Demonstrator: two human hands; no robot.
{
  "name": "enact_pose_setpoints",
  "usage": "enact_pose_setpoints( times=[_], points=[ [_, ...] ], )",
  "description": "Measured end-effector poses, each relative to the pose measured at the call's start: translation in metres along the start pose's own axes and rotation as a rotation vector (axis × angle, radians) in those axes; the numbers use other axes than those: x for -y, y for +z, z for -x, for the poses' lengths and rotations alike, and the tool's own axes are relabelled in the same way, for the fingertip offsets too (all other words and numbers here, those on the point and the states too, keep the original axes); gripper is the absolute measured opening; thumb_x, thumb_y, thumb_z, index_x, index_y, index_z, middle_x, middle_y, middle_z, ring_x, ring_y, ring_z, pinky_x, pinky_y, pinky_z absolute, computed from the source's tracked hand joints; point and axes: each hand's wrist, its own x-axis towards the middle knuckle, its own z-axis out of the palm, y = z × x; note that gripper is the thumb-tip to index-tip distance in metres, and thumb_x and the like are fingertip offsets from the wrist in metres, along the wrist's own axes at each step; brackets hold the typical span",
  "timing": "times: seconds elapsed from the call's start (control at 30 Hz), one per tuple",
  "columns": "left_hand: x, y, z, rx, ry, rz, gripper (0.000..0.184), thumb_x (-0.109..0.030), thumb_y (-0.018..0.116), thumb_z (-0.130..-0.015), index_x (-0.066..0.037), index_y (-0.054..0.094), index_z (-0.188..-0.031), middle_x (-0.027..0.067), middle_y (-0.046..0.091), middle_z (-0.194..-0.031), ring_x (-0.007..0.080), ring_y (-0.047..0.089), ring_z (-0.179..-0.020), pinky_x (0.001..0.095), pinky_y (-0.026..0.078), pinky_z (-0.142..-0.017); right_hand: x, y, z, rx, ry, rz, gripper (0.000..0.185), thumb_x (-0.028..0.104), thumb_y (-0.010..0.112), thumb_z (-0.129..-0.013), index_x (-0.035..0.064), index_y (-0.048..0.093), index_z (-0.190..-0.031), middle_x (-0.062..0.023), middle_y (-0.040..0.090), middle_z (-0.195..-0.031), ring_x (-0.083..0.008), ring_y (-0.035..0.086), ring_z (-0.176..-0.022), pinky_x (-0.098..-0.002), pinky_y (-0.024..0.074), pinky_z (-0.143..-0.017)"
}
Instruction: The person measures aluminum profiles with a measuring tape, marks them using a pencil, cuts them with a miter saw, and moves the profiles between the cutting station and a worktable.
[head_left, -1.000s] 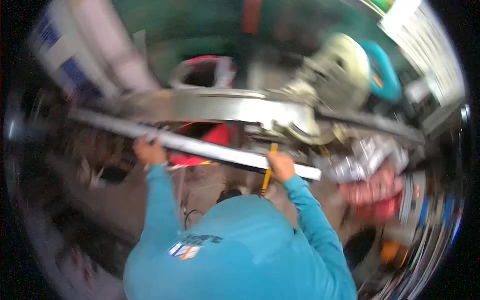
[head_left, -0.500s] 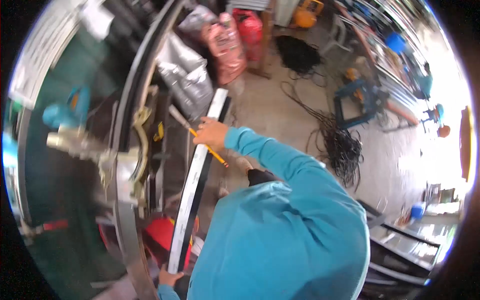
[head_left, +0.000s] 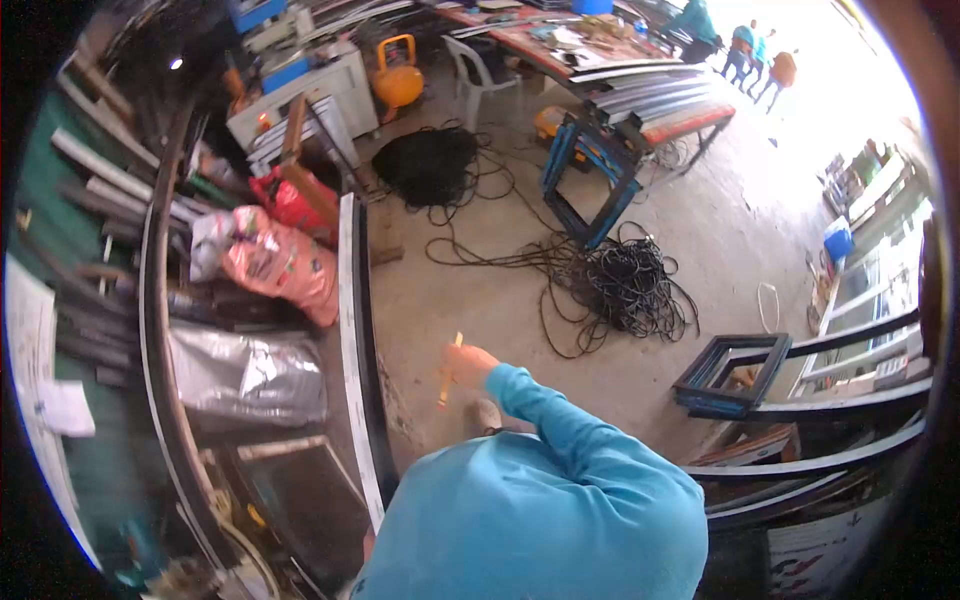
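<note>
My right hand (head_left: 469, 366) is closed around a yellow pencil (head_left: 444, 385), held over the concrete floor just right of a long bar. The bar (head_left: 357, 350), white-faced with a black side, stretches from beside the red bags down to my torso. At its lower end a small part of my left hand (head_left: 369, 547) shows against the bar; its fingers are hidden by my body and the bar.
Silver sack (head_left: 250, 375) and pink bag (head_left: 285, 268) lie left of the bar. Tangled black cable (head_left: 625, 290), dark frames (head_left: 733, 373) and a blue frame (head_left: 590, 185) are on the floor. A worktable (head_left: 690, 122) stands behind; several people (head_left: 742, 50) are far off.
The view has turned right toward the workshop floor. My right hand has come off the bar and now holds the pencil apart from it. Most of my left hand has gone out of sight.
</note>
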Motion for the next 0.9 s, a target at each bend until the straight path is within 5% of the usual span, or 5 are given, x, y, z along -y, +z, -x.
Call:
enact_pose_setpoints(
  times=[0.27, 0.5, 0.73, 0.83, 0.9],
  points=[
    [-0.286, -0.107, -0.088, 0.086, 0.345, 0.413, 0.034, -0.018, 0.076, -0.064, 0.004, 0.066, -0.089, 0.0111, 0.068, -0.083, 0.0187, 0.064, -0.075, 0.0339, 0.051, -0.067, -0.117, -0.101, 0.056, -0.062, 0.25, -0.063, 0.061, 0.049, 0.065, -0.083, 0.0024, 0.056, -0.122, -0.0256, 0.064, -0.105, -0.0405, 0.061, -0.101, -0.0442, 0.0485, -0.087],
    [-0.475, -0.152, -0.22, 0.172, 0.433, 0.575, 0.043, -0.018, 0.073, -0.064, 0.002, 0.062, -0.101, 0.0072, 0.063, -0.091, 0.0205, 0.06, -0.083, 0.0331, 0.048, -0.076, -0.122, -0.184, -0.083, 0.074, 0.22, -0.565, 0.065, 0.05, 0.065, -0.085, -0.0052, 0.058, -0.118, -0.0224, 0.066, -0.106, -0.0327, 0.063, -0.1, -0.0395, 0.0488, -0.085],
    [-0.702, -0.209, -0.304, 0.422, 0.726, 0.566, 0.073, -0.015, 0.08, -0.059, 0.003, 0.05, -0.123, 0.01, 0.062, -0.107, 0.0215, 0.06, -0.096, 0.033, 0.047, -0.088, -0.055, -0.266, -0.236, 0.239, -0.061, -0.285, 0.07, 0.049, 0.068, -0.083, -0.0039, 0.051, -0.125, -0.0179, 0.066, -0.102, -0.027, 0.063, -0.099, -0.0374, 0.0485, -0.086],
    [-0.803, -0.237, -0.321, 0.443, 0.872, 0.465, 0.081, -0.02, 0.08, -0.064, 0.004, 0.042, -0.131, 0.0117, 0.058, -0.116, 0.0205, 0.057, -0.104, 0.0327, 0.044, -0.094, -0.034, -0.319, -0.266, 0.449, -0.093, -0.569, 0.073, 0.044, 0.07, -0.083, -0.0041, 0.044, -0.131, -0.0157, 0.063, -0.114, -0.0231, 0.058, -0.107, -0.0359, 0.0458, -0.092],
    [-0.869, -0.254, -0.315, 0.49, 0.969, 0.508, 0.084, -0.02, 0.077, -0.069, 0.006, 0.035, -0.137, 0.0143, 0.051, -0.129, 0.0212, 0.051, -0.117, 0.0332, 0.039, -0.101, -0.05, -0.322, -0.29, -0.059, -0.145, -1.249, 0.076, 0.04, 0.077, -0.079, -0.0001, 0.043, -0.133, -0.0077, 0.059, -0.118, -0.0182, 0.056, -0.106, -0.0351, 0.047, -0.093]
  ],
)
